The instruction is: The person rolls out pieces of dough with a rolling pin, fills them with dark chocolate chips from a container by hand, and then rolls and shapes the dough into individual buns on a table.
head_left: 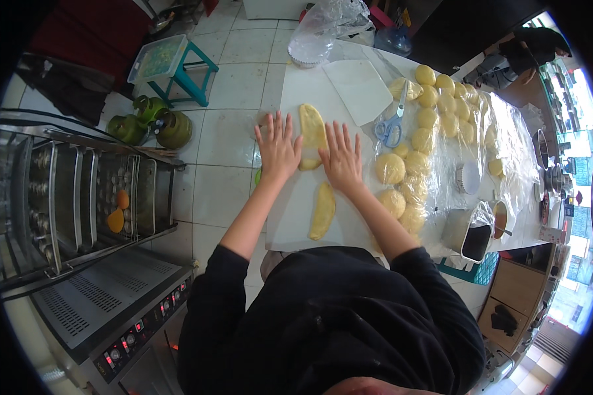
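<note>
My left hand [278, 148] lies palm down on the white worktop [286, 217], fingers spread, left of a flattened, elongated yellow dough piece [313, 131]. My right hand [341, 155] is on that piece's right side, fingers stretched out, its thumb at the dough's edge. The dough's lower end is curled over. A folded, elongated dough piece [321, 210] lies nearer me, between my forearms. Blue-handled scissors [389, 131] lie to the right, beside several rows of dough balls [390, 168], partly under clear plastic sheet. A pale, flat rectangular board or sheet [356, 85] lies behind.
Metal tray racks [79, 204] stand left above an oven [109, 296]. Gas cylinders [174, 131] and a teal stool [194, 72] are on the floor. A metal container [458, 230] and round mould [466, 176] sit right. Another person [520, 52] stands at the back right.
</note>
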The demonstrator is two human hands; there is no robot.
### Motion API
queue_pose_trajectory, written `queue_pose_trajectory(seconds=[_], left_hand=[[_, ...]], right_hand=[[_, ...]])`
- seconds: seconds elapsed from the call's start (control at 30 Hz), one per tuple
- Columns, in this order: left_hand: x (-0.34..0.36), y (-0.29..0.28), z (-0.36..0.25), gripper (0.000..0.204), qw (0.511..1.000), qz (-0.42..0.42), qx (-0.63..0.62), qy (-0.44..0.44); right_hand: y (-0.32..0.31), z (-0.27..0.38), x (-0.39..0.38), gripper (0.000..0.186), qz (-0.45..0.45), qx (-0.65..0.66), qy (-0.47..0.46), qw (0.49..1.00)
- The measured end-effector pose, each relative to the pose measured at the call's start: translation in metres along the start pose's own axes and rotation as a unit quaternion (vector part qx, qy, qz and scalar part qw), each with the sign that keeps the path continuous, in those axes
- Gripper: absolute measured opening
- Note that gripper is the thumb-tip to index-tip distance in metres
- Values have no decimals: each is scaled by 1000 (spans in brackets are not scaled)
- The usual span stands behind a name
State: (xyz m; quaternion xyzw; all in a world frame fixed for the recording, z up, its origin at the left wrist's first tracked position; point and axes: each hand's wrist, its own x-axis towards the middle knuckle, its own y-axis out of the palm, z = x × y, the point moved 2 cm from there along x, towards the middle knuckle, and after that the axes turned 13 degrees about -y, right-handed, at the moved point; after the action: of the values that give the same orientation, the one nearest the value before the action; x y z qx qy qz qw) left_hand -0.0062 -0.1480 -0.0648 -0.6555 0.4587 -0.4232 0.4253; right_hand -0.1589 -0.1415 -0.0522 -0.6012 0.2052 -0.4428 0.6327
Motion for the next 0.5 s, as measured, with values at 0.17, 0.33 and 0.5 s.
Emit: queue_pose_trajectory(seconds=[0.17,0.33,0.5], left_hand=[[-67,-25,14,50,995,-26,-76,65],[-74,-36,26,39,969,65,-199,134],[-26,-7,21,46,980,43,-162,109]], right_hand=[[-19,23,-50,50,43,80,-37,995],[-27,9,-48,46,74,131,-81,985],[-25,-9,-6,44,60,84,-31,994]])
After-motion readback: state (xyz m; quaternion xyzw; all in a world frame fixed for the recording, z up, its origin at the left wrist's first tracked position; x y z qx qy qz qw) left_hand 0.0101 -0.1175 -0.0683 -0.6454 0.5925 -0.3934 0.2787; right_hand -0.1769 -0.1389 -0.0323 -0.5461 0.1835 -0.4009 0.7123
